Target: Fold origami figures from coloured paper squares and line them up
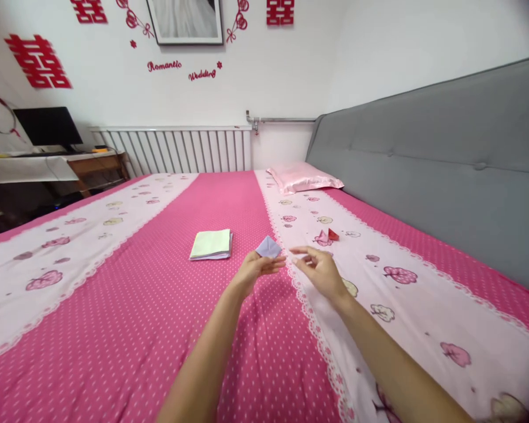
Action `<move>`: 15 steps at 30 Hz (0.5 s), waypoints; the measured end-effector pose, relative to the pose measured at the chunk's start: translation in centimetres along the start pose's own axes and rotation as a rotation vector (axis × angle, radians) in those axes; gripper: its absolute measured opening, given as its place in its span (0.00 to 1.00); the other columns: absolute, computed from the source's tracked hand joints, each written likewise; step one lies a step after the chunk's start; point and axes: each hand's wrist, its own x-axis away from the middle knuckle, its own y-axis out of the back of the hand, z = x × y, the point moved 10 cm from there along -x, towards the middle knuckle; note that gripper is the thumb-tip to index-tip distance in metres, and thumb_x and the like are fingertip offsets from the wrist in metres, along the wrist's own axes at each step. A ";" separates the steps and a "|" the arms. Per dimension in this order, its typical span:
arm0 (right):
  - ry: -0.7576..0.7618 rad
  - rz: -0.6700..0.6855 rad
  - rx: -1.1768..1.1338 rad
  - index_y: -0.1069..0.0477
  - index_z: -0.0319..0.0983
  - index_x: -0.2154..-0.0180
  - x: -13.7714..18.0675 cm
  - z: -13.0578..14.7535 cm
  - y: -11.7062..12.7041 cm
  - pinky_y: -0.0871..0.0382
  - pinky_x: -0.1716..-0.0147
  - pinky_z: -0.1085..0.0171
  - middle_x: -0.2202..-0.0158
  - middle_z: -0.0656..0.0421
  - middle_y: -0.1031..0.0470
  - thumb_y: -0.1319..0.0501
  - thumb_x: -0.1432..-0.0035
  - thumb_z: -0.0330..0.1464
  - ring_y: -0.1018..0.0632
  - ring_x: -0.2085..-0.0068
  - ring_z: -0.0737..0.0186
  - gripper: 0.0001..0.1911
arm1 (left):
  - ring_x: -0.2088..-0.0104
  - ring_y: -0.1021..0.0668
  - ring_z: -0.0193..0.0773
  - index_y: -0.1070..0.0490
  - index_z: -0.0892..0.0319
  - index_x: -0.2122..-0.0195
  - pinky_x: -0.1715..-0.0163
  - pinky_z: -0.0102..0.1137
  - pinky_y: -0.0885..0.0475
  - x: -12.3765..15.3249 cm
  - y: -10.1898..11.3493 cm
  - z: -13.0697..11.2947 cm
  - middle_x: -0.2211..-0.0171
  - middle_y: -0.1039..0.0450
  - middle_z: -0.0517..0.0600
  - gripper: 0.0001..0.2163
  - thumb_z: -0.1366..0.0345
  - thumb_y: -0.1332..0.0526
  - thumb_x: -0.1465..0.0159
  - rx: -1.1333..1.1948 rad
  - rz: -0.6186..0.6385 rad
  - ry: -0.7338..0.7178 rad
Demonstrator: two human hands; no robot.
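Lavender paper (268,246), seemingly folded, is held by the left hand (252,272), right hand (321,270) half-spread nearby.

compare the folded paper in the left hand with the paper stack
The folded paper is lavender; the paper stack has a pale yellow-green top. The folded paper is smaller than the paper stack. The left hand holds the folded paper, while the paper stack lies on the bed. Both look like paper.
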 end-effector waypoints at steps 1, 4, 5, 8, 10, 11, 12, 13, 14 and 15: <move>0.020 -0.010 -0.035 0.28 0.38 0.57 -1.8 0.9 0.4 0.30 0.68 0.64 0.58 0.53 0.25 0.41 0.49 0.35 0.26 0.69 0.65 0.17 | 0.63 0.21 0.46 0.28 0.67 0.62 0.63 0.34 0.29 -1.0 -0.5 -0.6 0.63 0.23 0.61 0.10 0.70 0.38 0.46 -0.024 0.026 -0.017; -0.020 0.026 -0.092 0.33 0.39 0.50 -5.5 1.6 -0.3 0.30 0.64 0.62 0.56 0.52 0.27 0.36 0.53 0.37 0.25 0.63 0.62 0.27 | 0.65 0.21 0.44 0.29 0.64 0.58 0.64 0.33 0.30 -3.0 -1.4 -1.9 0.64 0.23 0.58 0.13 0.67 0.38 0.45 -0.135 0.094 -0.125; -0.039 0.049 -0.115 0.34 0.38 0.49 -6.1 1.4 -0.9 0.29 0.64 0.62 0.58 0.52 0.27 0.35 0.54 0.36 0.25 0.63 0.61 0.28 | 0.65 0.21 0.44 0.29 0.64 0.57 0.64 0.33 0.30 -3.4 -1.4 -2.0 0.64 0.23 0.57 0.14 0.66 0.39 0.44 -0.161 0.108 -0.158; -0.068 0.085 -0.171 0.31 0.37 0.52 -6.8 0.0 -2.8 0.29 0.67 0.63 0.66 0.56 0.26 0.36 0.54 0.34 0.25 0.67 0.64 0.24 | 0.65 0.21 0.42 0.30 0.63 0.56 0.64 0.32 0.30 -3.8 -0.7 -1.1 0.64 0.23 0.55 0.14 0.66 0.40 0.43 -0.176 0.104 -0.174; -0.065 0.111 -0.155 0.27 0.37 0.60 -6.8 -0.7 -3.9 0.30 0.70 0.64 0.70 0.58 0.26 0.36 0.53 0.33 0.26 0.71 0.65 0.15 | 0.66 0.21 0.41 0.30 0.63 0.58 0.66 0.31 0.30 -3.6 -0.2 -0.1 0.65 0.23 0.55 0.12 0.67 0.41 0.43 -0.176 0.102 -0.140; -0.060 0.155 -0.132 0.25 0.37 0.65 -6.6 -0.8 -4.5 0.30 0.72 0.65 0.73 0.59 0.26 0.36 0.53 0.32 0.27 0.72 0.65 0.11 | 0.67 0.21 0.41 0.30 0.63 0.58 0.66 0.31 0.30 -3.4 -0.1 0.1 0.65 0.23 0.54 0.11 0.68 0.41 0.43 -0.179 0.107 -0.137; -0.054 0.215 -0.125 0.25 0.37 0.67 -6.5 -0.9 -5.3 0.30 0.72 0.65 0.73 0.58 0.25 0.37 0.52 0.31 0.26 0.72 0.65 0.07 | 0.67 0.22 0.40 0.30 0.63 0.59 0.66 0.31 0.30 -3.2 0.0 0.2 0.66 0.23 0.53 0.11 0.68 0.41 0.43 -0.178 0.107 -0.144; -0.056 0.229 -0.134 0.24 0.38 0.69 -6.4 -0.9 -5.5 0.30 0.73 0.66 0.74 0.59 0.25 0.37 0.52 0.31 0.26 0.73 0.65 0.06 | 0.66 0.22 0.40 0.30 0.62 0.59 0.66 0.31 0.30 -3.1 0.1 0.2 0.66 0.23 0.53 0.10 0.68 0.41 0.42 -0.174 0.105 -0.152; -0.067 0.238 -0.150 0.24 0.38 0.70 -6.4 -1.0 -5.6 0.31 0.75 0.66 0.75 0.59 0.25 0.37 0.52 0.31 0.26 0.74 0.66 0.05 | 0.66 0.22 0.39 0.29 0.61 0.59 0.66 0.30 0.30 -3.0 0.1 0.1 0.66 0.23 0.52 0.10 0.68 0.41 0.42 -0.182 0.099 -0.166; -0.069 0.241 -0.162 0.24 0.38 0.70 -6.4 -0.9 -5.6 0.31 0.76 0.66 0.75 0.59 0.24 0.37 0.52 0.31 0.26 0.74 0.66 0.04 | 0.65 0.23 0.38 0.29 0.61 0.60 0.66 0.30 0.31 -2.9 0.1 -0.1 0.66 0.24 0.51 0.09 0.67 0.41 0.42 -0.200 0.099 -0.190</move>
